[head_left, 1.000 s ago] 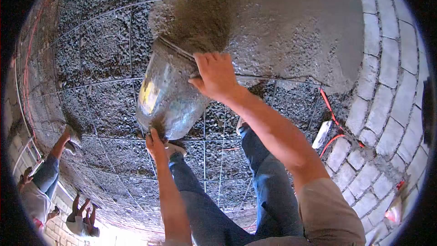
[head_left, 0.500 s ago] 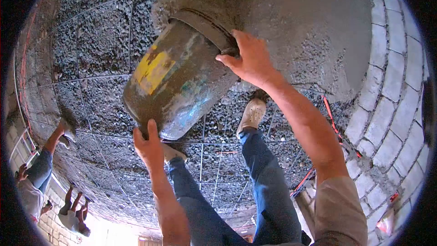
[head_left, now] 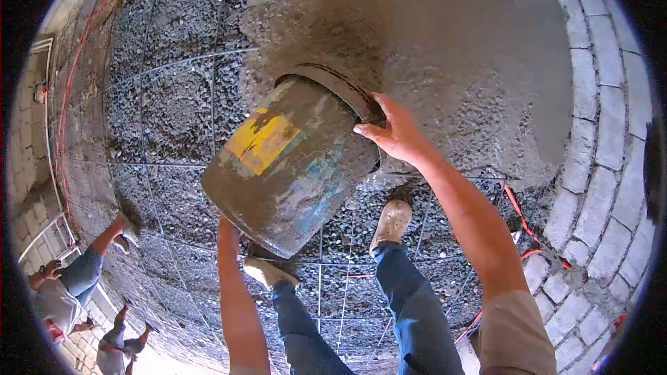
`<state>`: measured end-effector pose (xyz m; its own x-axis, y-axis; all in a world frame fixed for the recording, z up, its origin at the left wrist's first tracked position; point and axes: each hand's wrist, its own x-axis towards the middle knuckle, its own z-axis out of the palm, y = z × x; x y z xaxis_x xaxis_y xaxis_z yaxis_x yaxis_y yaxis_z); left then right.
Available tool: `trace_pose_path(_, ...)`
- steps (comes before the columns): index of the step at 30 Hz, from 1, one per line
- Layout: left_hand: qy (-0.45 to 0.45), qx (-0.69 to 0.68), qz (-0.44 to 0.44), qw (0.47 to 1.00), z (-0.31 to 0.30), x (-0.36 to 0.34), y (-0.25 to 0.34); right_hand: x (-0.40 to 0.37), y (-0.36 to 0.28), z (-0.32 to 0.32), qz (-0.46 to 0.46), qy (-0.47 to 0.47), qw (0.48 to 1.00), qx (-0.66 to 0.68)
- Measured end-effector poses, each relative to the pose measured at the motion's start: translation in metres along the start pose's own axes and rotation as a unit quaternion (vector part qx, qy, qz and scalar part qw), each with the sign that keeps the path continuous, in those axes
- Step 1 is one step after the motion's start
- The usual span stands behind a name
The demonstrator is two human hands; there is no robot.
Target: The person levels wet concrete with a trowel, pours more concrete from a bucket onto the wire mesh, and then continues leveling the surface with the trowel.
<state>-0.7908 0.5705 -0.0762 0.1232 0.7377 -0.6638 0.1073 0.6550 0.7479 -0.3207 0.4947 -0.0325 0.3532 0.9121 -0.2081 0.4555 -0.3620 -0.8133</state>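
A mud-smeared bucket with a yellow patch is tipped on its side, its mouth toward the wet concrete. My right hand grips the bucket's rim, thumb on the near side and the other fingers over the edge. At the lower base, my left hand reaches behind the bucket, which hides its fingers. Grey concrete spreads around and beyond the mouth. What is inside the bucket is out of sight.
Dark gravel crossed by thin steel bars lies at left and under my feet. A block wall stands at right, with an orange hose near it. Two other people are at lower left.
The bucket and both hands appear lower in view and slightly to the right, as the whole scene has shifted downward. My left hand has slipped farther behind the base, hiding its fingers.
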Motion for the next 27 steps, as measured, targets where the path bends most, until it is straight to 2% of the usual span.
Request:
trace_pose_path(2,-0.098,-0.137,-0.060,0.984,0.032,-0.010,-0.009,0.008,-0.011,-0.014,0.013,0.000,1.000,-0.008)
trace_pose_path(3,-0.094,-0.138,-0.072,0.983,0.030,-0.014,-0.018,0.009,-0.013,-0.019,0.024,-0.007,1.000,-0.011)
trace_pose_path(5,-0.104,-0.123,-0.030,0.987,0.023,-0.003,-0.024,0.026,0.011,-0.021,0.052,-0.032,0.997,0.036)
trace_pose_path(6,-0.084,-0.064,-0.006,0.994,0.054,-0.015,0.012,0.032,0.015,-0.027,0.069,-0.035,0.991,0.108)
trace_pose_path(7,-0.073,-0.027,0.025,0.997,0.058,-0.011,0.024,0.035,0.017,-0.029,0.084,-0.038,0.978,0.185)
trace_pose_path(8,-0.066,0.044,0.012,0.997,0.050,0.001,0.038,0.036,0.012,-0.037,0.081,-0.046,0.978,0.188)
trace_pose_path(9,-0.073,0.076,0.093,0.990,0.064,-0.001,0.067,0.035,0.008,-0.044,0.086,-0.043,0.976,0.194)
trace_pose_path(10,-0.090,0.119,0.104,0.983,0.065,0.005,0.097,0.036,0.006,-0.050,0.101,-0.013,0.979,0.178)
trace_pose_path(11,-0.059,0.179,0.121,0.975,0.057,0.016,0.119,0.035,0.010,-0.050,0.120,0.014,0.979,0.163)
trace_pose_path(12,-0.050,0.218,0.139,0.965,0.081,0.008,0.158,0.036,0.028,-0.047,0.127,0.048,0.977,0.167)
trace_pose_path(13,-0.041,0.249,0.156,0.955,0.091,0.008,0.188,0.020,0.020,-0.056,0.134,0.048,0.974,0.175)
trace_pose_path(14,-0.062,0.260,0.184,0.946,0.125,-0.008,0.223,0.006,-0.002,-0.074,0.174,0.032,0.962,0.207)
trace_pose_path(15,-0.056,0.293,0.207,0.932,0.153,-0.018,0.251,-0.002,-0.014,-0.090,0.207,0.019,0.949,0.237)
trace_pose_path(16,-0.047,0.325,0.230,0.916,0.176,-0.027,0.275,-0.008,0.025,-0.079,0.169,0.081,0.945,0.267)
trace_pose_path(17,-0.056,0.399,0.259,0.878,0.199,-0.031,0.295,-0.026,0.057,-0.076,0.169,0.082,0.943,0.275)
trace_pose_path(18,-0.063,0.468,0.283,0.835,0.220,-0.035,0.307,-0.047,0.086,-0.079,0.117,0.076,0.966,0.219)
trace_pose_path(20,-0.077,0.458,0.306,0.831,0.248,-0.047,0.325,-0.051,0.058,-0.093,0.158,0.089,0.957,0.226)
trace_pose_path(21,-0.079,0.499,0.309,0.806,0.263,-0.050,0.337,-0.069,0.023,-0.105,0.269,0.106,0.913,0.288)
trace_pose_path(22,-0.090,0.543,0.292,0.782,0.274,-0.055,0.336,-0.085,0.019,-0.107,0.290,0.116,0.894,0.320)
trace_pose_path(24,-0.009,0.555,0.373,0.743,0.289,-0.058,0.325,-0.102,0.033,-0.115,0.293,0.111,0.881,0.354)
trace_pose_path(25,0.008,0.553,0.382,0.741,0.299,-0.062,0.336,-0.112,0.064,-0.119,0.118,0.083,0.988,0.050)
trace_pose_path(26,-0.086,0.543,0.346,0.760,0.310,-0.071,0.342,-0.134,0.097,-0.119,-0.059,0.044,0.962,-0.262)
trace_pose_path(27,-0.184,0.527,0.298,0.775,0.315,-0.082,0.343,-0.155,0.126,-0.112,-0.055,0.028,0.964,-0.260)
